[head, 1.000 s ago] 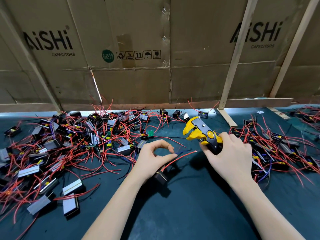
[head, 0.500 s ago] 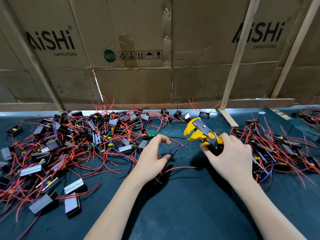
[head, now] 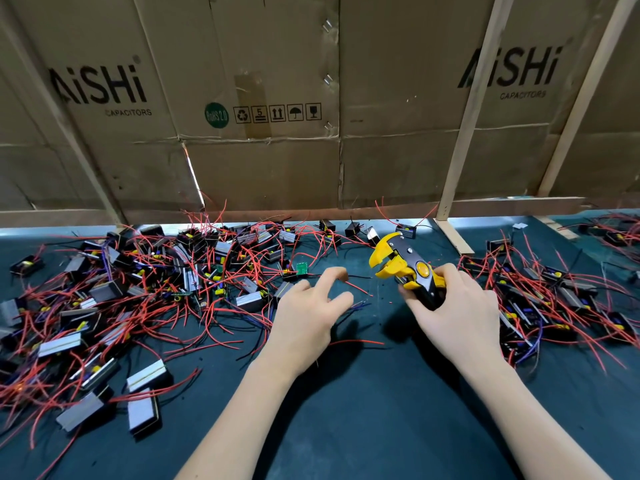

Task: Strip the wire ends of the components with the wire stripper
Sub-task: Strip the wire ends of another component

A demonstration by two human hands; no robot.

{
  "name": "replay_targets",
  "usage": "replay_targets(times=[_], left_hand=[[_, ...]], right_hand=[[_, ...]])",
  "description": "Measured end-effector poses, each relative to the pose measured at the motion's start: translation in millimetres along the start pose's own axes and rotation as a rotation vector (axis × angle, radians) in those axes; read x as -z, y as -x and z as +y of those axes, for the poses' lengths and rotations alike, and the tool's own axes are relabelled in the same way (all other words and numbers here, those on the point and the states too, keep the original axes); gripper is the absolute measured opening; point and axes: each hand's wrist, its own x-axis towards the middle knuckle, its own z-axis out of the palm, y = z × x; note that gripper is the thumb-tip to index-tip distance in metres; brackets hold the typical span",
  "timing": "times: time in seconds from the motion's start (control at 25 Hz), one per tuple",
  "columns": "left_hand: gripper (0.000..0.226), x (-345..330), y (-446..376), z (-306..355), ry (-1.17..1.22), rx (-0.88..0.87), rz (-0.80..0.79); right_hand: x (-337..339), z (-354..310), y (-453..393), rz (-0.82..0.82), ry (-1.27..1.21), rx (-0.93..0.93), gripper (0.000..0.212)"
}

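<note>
Yellow stripper [head: 405, 268]: yellow and black tool gripped in the right hand [head: 457, 320], head pointing up and left, its jaws parted, raised above the counter [head: 363, 410].
Right fingers [head: 446, 271]: curled round the black handles; thumb side wraps from below.
Left hand [head: 304, 320]: palm down over the counter, just left of the stripper and apart from it.
Left fingers [head: 332, 273]: forefinger and thumb spread in a loose, fairly wide C; whether the hand holds anything beneath it cannot be told.
Wires by the hand: a red wire [head: 360, 289] runs from the gap between forefinger and thumb toward the stripper's jaws, short of them; a blue wire [head: 356, 305] pokes out near the thumb tip; another red wire [head: 356, 342] lies flat below the palm.
Left pile [head: 121, 299]: components with red leads, heaped from the left edge to the left hand.
Right pile [head: 561, 299]: smaller heap just right of the right hand, partly behind it.
Open room: dark green counter bare between the forearms and toward the near edge.
Far edge: cardboard wall [head: 263, 168] with wooden battens [head: 460, 133].
</note>
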Motion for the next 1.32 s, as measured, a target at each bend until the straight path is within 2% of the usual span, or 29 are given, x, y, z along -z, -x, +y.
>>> replay_targets(times=[0.16, 0.36, 0.56, 0.72, 0.8, 0.92, 1.0, 1.08, 1.16, 1.32], left_hand=[[0.024, -4.6, 0.3, -3.5, -0.003, -0.009, 0.006], [0.035, -4.1, 3.9, -4.4, 0.108, 0.187, 0.01], [0.02, -5.2, 5.4, -4.4, 0.102, 0.255, -0.101], [0.022, -9.4, 8.9, -6.8, 0.39, 0.368, -0.272], [0.028, -7.0, 8.0, -6.4, 0.518, 0.433, -0.265], [0.023, -4.6, 6.8, -1.8, 0.699, 0.462, -0.211], [0.03, -2.7, 7.0, 3.4, 0.886, 0.543, -0.184], [0.021, -1.2, 4.7, 3.8, 1.039, 0.625, -0.161], [0.01, 0.1, 2.3, 3.2, 1.082, 0.63, -0.163], [0.015, 1.9, 1.3, 6.5, 1.084, 0.625, -0.166]], right_hand=[[-0.4, -0.2, -1.1, -0.007, -0.009, -0.01, 0.046], [-0.7, 1.5, 0.1, 0.003, 0.008, -0.004, 0.045], [-2.8, 1.4, -0.7, 0.01, 0.03, 0.008, 0.045], [-4.2, 2.1, 0.0, 0.031, 0.038, 0.02, 0.044], [-5.1, 3.2, -0.2, 0.042, 0.044, 0.031, 0.045], [-7.4, 3.9, -0.9, 0.041, 0.085, 0.045, 0.046], [-9.1, 3.8, -0.2, 0.056, 0.12, 0.061, 0.047], [-10.1, 4.0, 1.2, 0.078, 0.167, 0.085, 0.047], [-10.6, 5.1, 1.5, 0.107, 0.232, 0.111, 0.05], [-11.4, 5.2, 2.8, 0.158, 0.346, 0.183, 0.055]])
